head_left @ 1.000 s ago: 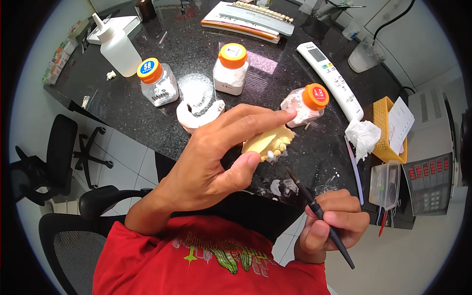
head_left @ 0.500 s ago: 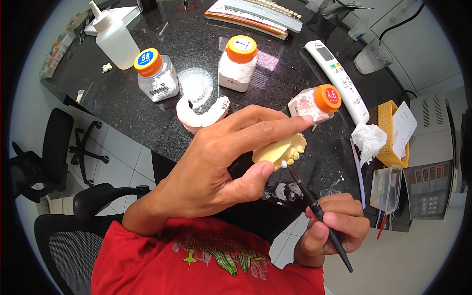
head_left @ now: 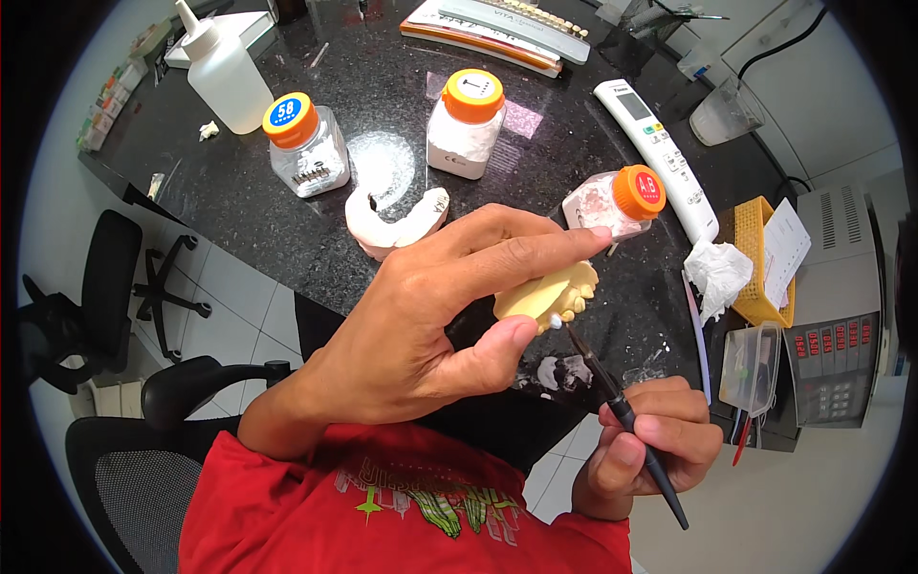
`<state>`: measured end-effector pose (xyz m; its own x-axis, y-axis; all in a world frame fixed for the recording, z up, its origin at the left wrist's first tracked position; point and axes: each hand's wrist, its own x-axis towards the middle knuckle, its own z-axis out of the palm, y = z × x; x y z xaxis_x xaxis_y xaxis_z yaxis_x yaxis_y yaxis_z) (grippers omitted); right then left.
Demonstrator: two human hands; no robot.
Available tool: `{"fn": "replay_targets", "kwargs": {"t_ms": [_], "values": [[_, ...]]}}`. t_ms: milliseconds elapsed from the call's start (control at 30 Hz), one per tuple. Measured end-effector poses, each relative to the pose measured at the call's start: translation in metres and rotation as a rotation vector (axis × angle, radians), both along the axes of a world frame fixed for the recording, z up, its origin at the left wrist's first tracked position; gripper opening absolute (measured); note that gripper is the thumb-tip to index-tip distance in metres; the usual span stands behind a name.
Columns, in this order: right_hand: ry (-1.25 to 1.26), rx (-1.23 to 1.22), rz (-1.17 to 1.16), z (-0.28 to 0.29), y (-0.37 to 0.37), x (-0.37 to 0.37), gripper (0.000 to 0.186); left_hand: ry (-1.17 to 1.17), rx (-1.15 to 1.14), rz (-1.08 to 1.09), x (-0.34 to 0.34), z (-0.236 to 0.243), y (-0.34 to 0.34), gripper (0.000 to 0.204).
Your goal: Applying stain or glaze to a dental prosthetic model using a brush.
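My left hand (head_left: 430,306) is closed on a yellow dental cast (head_left: 540,295), with the thumb below and fingers above it. One tooth (head_left: 556,322) on the cast's near edge is whitish, unlike its yellow neighbours. In my right hand (head_left: 660,435) is a slim black brush (head_left: 622,411), pinched between thumb and fingers. Its fine tip is right by the whitish tooth; whether it touches I cannot tell. Beyond my left hand lies a pale horseshoe-shaped plaster cast (head_left: 397,230). White smears of powder or paste (head_left: 564,373) mark the dark surface below the yellow cast.
Orange-capped powder jars stand at left (head_left: 309,158), middle (head_left: 466,129) and right (head_left: 612,203). A squeeze bottle (head_left: 228,86) is far left. To the right are a white remote (head_left: 660,158), crumpled tissue (head_left: 717,268), yellow basket (head_left: 751,258) and a machine with a red display (head_left: 834,354).
The brush tip has shifted slightly right, off toward the neighbouring tooth's edge. My left hand and the yellow cast have barely moved.
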<state>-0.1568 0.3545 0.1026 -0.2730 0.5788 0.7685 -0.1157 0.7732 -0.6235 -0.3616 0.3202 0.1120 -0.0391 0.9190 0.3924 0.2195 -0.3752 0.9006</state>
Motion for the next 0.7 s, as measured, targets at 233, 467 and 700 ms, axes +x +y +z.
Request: {"fn": "replay_targets", "kwargs": {"t_ms": [233,467,700], "values": [[-0.022,0.029,0.0,-0.0021,0.0014,-0.0015,0.024,0.018,0.004,-0.007,-0.002,-0.0023,0.0004,0.05],[-0.046,0.074,-0.002,-0.0023,0.0017,-0.0017,0.024,0.023,0.007,0.0,-0.0019,-0.0022,0.0,0.051],[-0.041,0.089,0.004,-0.0003,0.0016,0.0005,0.025,0.031,0.02,0.003,-0.0006,-0.0019,0.0012,0.051]]}}
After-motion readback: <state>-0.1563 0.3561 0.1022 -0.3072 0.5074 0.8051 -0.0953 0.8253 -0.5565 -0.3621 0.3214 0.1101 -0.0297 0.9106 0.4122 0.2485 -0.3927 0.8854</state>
